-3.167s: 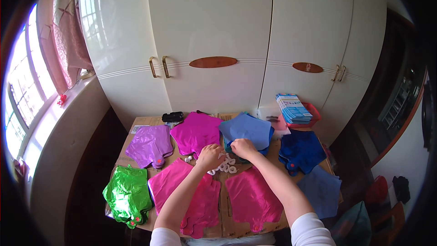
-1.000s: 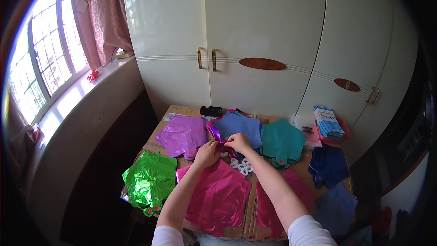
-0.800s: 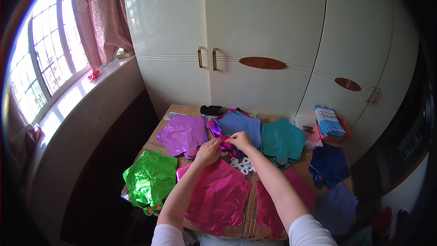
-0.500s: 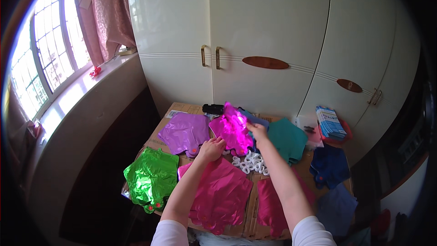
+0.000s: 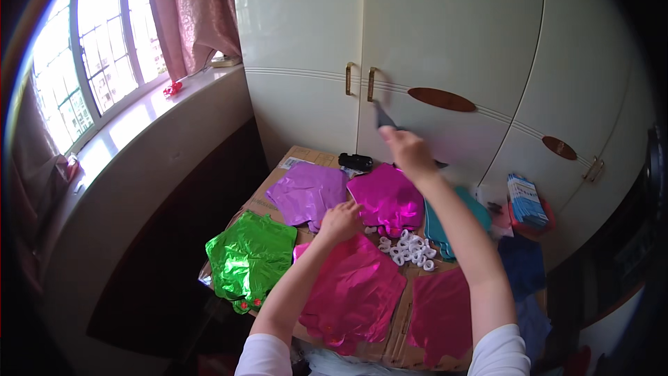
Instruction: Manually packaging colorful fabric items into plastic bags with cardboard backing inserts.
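Observation:
My right hand (image 5: 410, 153) is raised over the back of the cardboard-topped table, pinching a dark blue-grey sheet (image 5: 385, 118) seen nearly edge-on, most of it hidden behind the hand. My left hand (image 5: 341, 221) hovers low with loosely bent fingers, nothing visible in them. It is between a lilac stack (image 5: 306, 191) of thin sheets, a shiny magenta stack (image 5: 388, 198) and a larger hot-pink stack (image 5: 355, 292). White ring-shaped pieces (image 5: 410, 249) lie in a heap right of that hand. A teal stack (image 5: 459, 216) is partly behind my right forearm.
A shiny green stack (image 5: 249, 257) lies at the left, a dark pink one (image 5: 440, 313) near the front, a navy one (image 5: 525, 264) at the right. A black object (image 5: 355, 161) and booklets (image 5: 527, 202) in a red container stand near the back. White cupboards (image 5: 445, 28) rise behind.
My right hand has gone up and back from the magenta stack, now with a dark sheet; the magenta sheet lies flat. My left hand's fingers have loosened. The view has shifted slightly.

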{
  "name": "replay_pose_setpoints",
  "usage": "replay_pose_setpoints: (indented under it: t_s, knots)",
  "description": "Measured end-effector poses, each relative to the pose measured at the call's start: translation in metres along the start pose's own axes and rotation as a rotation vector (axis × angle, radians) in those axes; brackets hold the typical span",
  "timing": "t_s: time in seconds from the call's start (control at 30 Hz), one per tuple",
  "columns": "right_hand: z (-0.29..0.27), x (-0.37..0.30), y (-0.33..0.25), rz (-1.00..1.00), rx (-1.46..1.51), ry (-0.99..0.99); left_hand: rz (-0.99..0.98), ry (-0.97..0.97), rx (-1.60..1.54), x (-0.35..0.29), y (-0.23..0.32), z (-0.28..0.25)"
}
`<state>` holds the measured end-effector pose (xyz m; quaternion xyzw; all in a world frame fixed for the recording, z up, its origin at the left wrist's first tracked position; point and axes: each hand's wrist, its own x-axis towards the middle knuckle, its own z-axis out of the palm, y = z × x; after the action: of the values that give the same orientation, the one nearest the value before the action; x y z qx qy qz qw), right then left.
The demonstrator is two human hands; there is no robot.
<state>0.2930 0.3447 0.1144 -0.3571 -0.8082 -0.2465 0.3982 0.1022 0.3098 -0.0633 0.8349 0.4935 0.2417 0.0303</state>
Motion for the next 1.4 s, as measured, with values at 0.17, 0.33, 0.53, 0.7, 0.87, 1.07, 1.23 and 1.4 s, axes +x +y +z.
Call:
replay_pose_setpoints:
  t_s: [0.17, 0.33, 0.53, 0.7, 0.87, 1.07, 1.23, 1.4]
  knots:
    - [0.099, -0.017, -0.081, -0.380, -0.044, -0.175, -0.262, 0.133, 0.089, -0.046, -0.057, -0.059]
    - [0.176, -0.062, -0.144, -0.283, 0.168, -0.558, -0.389, 0.118, 0.011, -0.095, -0.095, -0.079]
    - [0.186, -0.070, -0.151, -0.224, 0.319, -0.640, -0.368, 0.065, 0.078, -0.113, -0.098, -0.076]
    - [0.187, -0.071, -0.155, 0.123, 0.424, -0.603, -0.324, 0.086, 0.073, -0.109, -0.097, -0.073]
    - [0.189, -0.072, -0.150, 0.474, 0.629, -0.563, -0.209, 0.124, 0.027, -0.102, -0.092, -0.066]
    - [0.203, -0.076, -0.137, 0.740, 0.822, -0.407, -0.157, -0.095, 0.176, -0.097, -0.095, -0.055]
    - [0.188, -0.046, -0.071, 0.928, 0.662, 0.102, -0.138, -0.151, 0.176, -0.087, -0.083, -0.057]
    - [0.079, 0.037, -0.074, 0.651, 0.616, 0.298, -0.168, -0.132, 0.168, -0.095, -0.085, -0.053]
